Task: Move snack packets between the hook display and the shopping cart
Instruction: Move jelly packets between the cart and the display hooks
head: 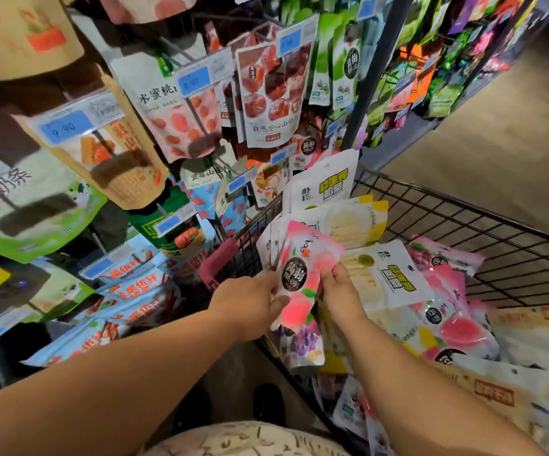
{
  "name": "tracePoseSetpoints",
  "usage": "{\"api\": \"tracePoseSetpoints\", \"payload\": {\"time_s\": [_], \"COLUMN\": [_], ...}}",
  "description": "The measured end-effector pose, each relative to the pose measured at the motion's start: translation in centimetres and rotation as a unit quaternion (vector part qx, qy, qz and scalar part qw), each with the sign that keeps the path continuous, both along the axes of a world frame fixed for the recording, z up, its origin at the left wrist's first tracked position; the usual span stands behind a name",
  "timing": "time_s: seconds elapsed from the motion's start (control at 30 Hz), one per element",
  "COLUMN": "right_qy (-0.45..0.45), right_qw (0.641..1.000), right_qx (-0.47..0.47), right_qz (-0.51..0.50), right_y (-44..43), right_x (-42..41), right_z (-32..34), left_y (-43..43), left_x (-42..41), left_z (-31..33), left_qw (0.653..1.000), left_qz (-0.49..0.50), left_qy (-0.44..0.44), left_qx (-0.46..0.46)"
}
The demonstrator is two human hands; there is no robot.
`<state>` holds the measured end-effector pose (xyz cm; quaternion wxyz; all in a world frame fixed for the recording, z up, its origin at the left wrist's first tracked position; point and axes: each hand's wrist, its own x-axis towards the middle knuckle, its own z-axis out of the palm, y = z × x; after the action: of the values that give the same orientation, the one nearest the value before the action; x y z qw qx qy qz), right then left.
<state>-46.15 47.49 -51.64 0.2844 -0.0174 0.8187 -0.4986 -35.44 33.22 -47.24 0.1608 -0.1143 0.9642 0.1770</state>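
1. The pink peach packet (299, 258) is held up over the near-left corner of the shopping cart (464, 205), its long axis running up and away from the person, tilted a little right
2. Left hand (250, 302): the grip pinches the packet's lower left edge, thumb on the front
3. Right hand (340, 291): the grip pinches the lower right edge
4. The hook display (363, 103) lies left and ahead, so the left hand is nearer it; the basket lies right, nearer the right hand
5. White edges fan behind the packet; I cannot tell if they are held
6. The cart holds white-and-yellow packets (394, 278), more pink packets (457, 327) and brown paper packets (536, 327)
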Motion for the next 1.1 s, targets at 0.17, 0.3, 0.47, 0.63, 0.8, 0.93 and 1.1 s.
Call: {"api": "tracePoseSetpoints", "payload": {"time_s": [0.17,0.3,0.47,0.63,0.8,0.93,1.1], "right_qy": [-0.064,-0.092,-0.113,-0.131,-0.141,-0.124,-0.084], "right_qw": [0.98,0.953,0.95,0.947,0.987,0.971,0.955], "right_qx": [-0.157,-0.256,-0.269,-0.249,0.032,0.173,0.26], "right_qz": [-0.1,-0.129,-0.111,-0.156,-0.064,0.113,0.118], "right_y": [1.7,3.1,2.7,3.0,5.8,6.1,6.0], "right_x": [-2.5,-4.4,-3.9,-4.6,-5.5,-5.3,-6.4], "right_z": [2.6,4.6,5.7,5.1,0.5,-1.9,-3.6], "left_y": [0.4,0.7,0.5,1.3,2.5,2.9,3.4], "left_x": [-0.6,-1.6,-3.6,-5.3,-7.2,-9.2,-12.0], "left_z": [0.6,1.2,1.9,1.8,1.4,1.1,0.9], "left_qw": [0.998,0.993,0.993,0.994,0.987,0.981,0.986], "left_qz": [0.061,0.098,0.06,0.084,0.154,0.184,0.147], "left_qy": [0.0,-0.004,-0.053,-0.035,0.05,0.063,0.073], "left_qx": [0.029,0.059,0.088,0.062,0.015,0.021,0.028]}}
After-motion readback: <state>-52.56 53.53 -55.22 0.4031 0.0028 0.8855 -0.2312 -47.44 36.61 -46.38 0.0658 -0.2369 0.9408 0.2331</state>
